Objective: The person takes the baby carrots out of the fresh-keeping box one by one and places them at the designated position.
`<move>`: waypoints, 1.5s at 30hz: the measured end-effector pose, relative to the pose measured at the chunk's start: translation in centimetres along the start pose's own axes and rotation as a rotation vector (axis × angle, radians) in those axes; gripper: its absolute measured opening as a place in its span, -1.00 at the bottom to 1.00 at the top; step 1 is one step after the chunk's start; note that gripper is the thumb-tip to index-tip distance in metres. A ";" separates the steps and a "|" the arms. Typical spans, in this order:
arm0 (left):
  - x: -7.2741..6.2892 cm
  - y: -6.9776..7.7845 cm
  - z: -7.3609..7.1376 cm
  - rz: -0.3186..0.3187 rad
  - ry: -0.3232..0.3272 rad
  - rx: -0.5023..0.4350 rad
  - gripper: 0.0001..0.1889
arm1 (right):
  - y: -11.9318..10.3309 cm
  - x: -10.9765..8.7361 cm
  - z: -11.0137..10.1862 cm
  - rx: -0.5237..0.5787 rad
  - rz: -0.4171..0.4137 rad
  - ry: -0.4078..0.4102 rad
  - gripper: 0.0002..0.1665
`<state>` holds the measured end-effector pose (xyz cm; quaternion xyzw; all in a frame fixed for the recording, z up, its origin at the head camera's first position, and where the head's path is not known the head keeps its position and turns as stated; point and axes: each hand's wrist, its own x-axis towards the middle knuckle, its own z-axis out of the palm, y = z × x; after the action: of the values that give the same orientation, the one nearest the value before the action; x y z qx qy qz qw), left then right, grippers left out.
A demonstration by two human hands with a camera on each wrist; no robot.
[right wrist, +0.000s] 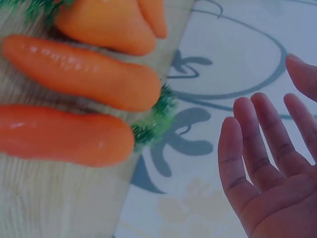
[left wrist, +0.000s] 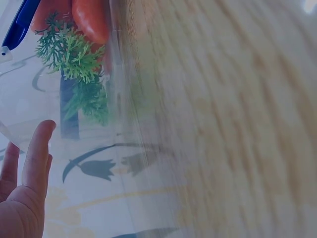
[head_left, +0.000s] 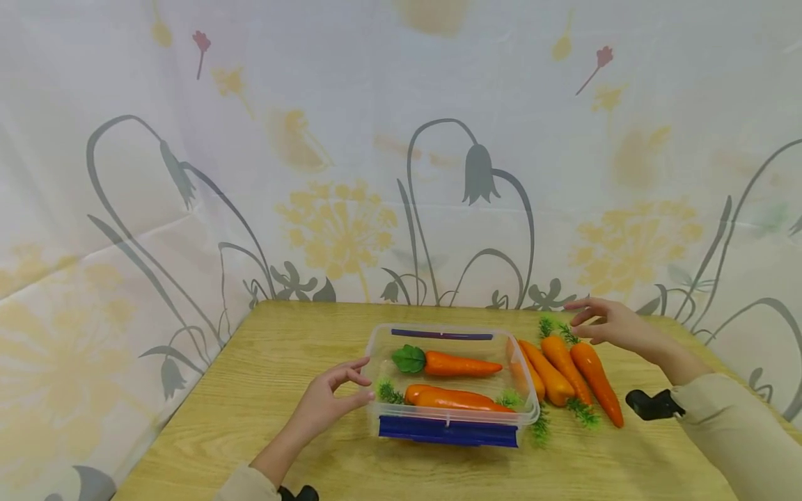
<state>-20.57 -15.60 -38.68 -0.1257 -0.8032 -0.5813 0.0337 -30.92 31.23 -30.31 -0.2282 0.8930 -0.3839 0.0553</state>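
Rising past the far edge of the table [head_left: 301, 334], a flowered backdrop [head_left: 338, 104] fills the view from here. Midway between the table's side edges sits the clear box [head_left: 532, 402]. At its left wall is the left hand [head_left: 328, 400], thumb and fingers parted, holding nothing; I can't tell whether they touch it. The right hand [head_left: 617, 330] hangs near the table's far-right corner, fingers loosely spread and empty. Inside the box, one carrot [head_left: 460, 364] lies across the back and at least two by the front wall. Loose carrots [head_left: 598, 383] lie between the box and the table's right edge, two with green tops pointing to the far edge. I'd judge this to be a reach for another carrot to load; the next move probably calls for the right fingers to drop lower and close round one.
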 end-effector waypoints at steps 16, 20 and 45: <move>-0.1 -0.2 -0.4 -0.019 0.014 0.010 -0.80 | -5.1 3.8 3.1 0.008 -0.093 -0.080 -0.41; -0.1 -0.2 -0.3 -0.019 0.024 0.011 -0.82 | -5.9 4.8 4.1 0.006 -0.138 -0.117 -0.44; 0.1 -0.4 0.0 -0.009 0.009 0.019 -0.81 | -8.3 9.5 10.1 0.015 -0.178 -0.489 -0.51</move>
<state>-20.74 -15.72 -39.03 -0.1189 -0.8092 -0.5742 0.0358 -33.60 15.33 -30.77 -0.3917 0.8265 -0.3274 0.2373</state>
